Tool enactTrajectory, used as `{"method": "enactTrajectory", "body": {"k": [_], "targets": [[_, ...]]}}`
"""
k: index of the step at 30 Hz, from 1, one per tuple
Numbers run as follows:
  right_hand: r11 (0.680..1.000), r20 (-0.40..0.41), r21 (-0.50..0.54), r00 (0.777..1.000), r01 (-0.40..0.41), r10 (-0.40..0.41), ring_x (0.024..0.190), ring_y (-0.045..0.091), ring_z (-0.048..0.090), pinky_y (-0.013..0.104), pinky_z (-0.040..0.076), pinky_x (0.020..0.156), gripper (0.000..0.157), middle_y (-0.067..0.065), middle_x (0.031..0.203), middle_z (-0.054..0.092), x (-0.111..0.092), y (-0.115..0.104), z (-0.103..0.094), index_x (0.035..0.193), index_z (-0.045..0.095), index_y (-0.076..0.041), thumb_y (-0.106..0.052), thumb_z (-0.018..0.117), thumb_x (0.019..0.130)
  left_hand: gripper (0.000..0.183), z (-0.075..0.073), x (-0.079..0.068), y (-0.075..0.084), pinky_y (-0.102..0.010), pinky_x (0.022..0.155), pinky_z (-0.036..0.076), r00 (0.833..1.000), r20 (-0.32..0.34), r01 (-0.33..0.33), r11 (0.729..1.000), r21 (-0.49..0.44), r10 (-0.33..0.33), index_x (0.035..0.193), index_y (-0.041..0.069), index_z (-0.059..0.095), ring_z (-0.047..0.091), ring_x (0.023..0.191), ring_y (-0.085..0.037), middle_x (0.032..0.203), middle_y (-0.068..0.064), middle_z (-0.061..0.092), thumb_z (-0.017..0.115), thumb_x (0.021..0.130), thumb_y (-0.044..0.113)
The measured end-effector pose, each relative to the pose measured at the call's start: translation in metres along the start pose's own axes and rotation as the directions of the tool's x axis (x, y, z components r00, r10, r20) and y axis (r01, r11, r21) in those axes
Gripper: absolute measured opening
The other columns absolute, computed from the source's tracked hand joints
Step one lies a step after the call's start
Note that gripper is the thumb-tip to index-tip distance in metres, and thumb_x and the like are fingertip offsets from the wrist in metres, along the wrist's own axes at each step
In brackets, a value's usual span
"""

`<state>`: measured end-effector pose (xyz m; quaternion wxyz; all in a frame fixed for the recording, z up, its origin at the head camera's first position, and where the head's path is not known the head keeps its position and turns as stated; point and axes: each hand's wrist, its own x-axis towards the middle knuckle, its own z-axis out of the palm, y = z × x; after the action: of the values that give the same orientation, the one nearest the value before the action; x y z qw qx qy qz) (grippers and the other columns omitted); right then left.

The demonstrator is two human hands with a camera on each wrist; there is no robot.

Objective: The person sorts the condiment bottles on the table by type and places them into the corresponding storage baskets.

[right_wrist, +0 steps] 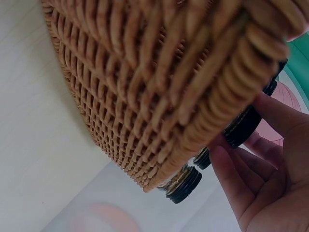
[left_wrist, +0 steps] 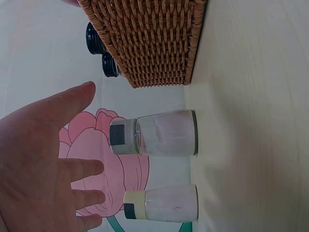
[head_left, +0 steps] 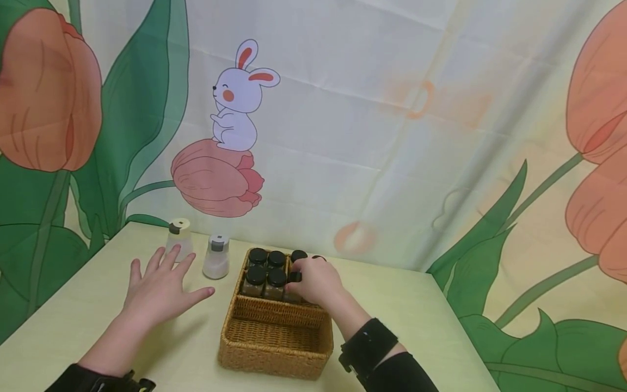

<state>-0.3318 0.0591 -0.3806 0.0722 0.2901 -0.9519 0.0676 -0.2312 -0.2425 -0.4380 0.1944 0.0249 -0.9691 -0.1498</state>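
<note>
Pale worktop: left hand flat, fingers spread, holding nothing; right hand gripping black-lidded jar in wicker basket. Risk: toppling neighbouring jars if tilted.

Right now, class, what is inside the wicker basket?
The wicker basket holds black-lidded jars packed at its far end; the near end looks bare. The right hand grips one jar and covers those beneath it, so a full count is impossible.
</note>
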Motion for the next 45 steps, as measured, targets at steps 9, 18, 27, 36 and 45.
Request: {"method": "enactTrajectory", "body": {"k": [9,18,27,36,45], "targets": [[0.998,-0.001,0.062,1.0,0.017,-0.017,0.092,0.016,0.062,0.036,0.054,0.073,0.05,-0.001,0.11,0.067,-0.003,0.006,0.0,0.119,0.066,-0.017,-0.049,0.072,0.081,0.106,0.0,0.001,0.001,-0.076,0.097,-0.011,1.0,0.006,-0.004,1.0,0.004,0.004,0.142,0.004,0.042,0.008,0.133,-0.05,0.149,-0.028,0.023,0.049,0.073,0.085],[0.979,-0.134,0.205,0.99,-0.007,0.035,0.119,0.019,0.049,0.046,0.048,0.09,0.062,-0.003,0.135,0.053,-0.022,0.03,-0.031,0.137,0.052,-0.025,-0.062,0.055,0.088,0.105,-0.001,0.003,0.004,-0.076,0.097,-0.011,1.0,0.006,-0.006,1.0,0.0,0.006,0.141,0.004,0.043,0.008,0.133,-0.05,0.149,-0.029,0.023,0.05,0.073,0.084],[0.986,-0.239,0.163,0.968,-0.041,0.08,0.135,0.029,0.026,0.058,0.036,0.101,0.079,0.005,0.154,0.024,-0.044,0.062,-0.041,0.149,0.031,-0.031,-0.073,0.049,0.085,0.111,-0.001,-0.001,0.001,-0.077,0.097,-0.007,1.0,0.005,-0.005,1.0,-0.005,0.005,0.141,0.003,0.044,0.01,0.132,-0.05,0.148,-0.029,0.025,0.041,0.071,0.09],[0.982,-0.242,0.041,0.952,-0.184,0.189,0.138,0.038,0.007,0.073,0.014,0.102,0.094,0.013,0.157,0.012,-0.069,0.095,-0.023,0.153,0.021,-0.027,-0.081,0.045,0.079,0.104,0.0,-0.002,0.001,-0.078,0.097,-0.004,1.0,-0.012,-0.011,1.0,-0.005,0.011,0.14,0.004,0.045,0.013,0.131,-0.05,0.147,-0.029,0.026,0.049,0.074,0.084],[0.953,-0.171,0.09,0.938,-0.289,0.301,0.139,0.039,0.001,0.077,0.006,0.099,0.097,0.014,0.157,0.01,-0.1,0.127,0.001,0.152,0.026,-0.025,-0.082,0.048,0.077,0.108,0.0,0.0,0.001,-0.078,0.097,-0.002,1.0,-0.012,-0.013,1.0,0.0,0.013,0.14,0.004,0.045,0.014,0.131,-0.051,0.147,-0.029,0.026,0.044,0.072,0.087]]}}
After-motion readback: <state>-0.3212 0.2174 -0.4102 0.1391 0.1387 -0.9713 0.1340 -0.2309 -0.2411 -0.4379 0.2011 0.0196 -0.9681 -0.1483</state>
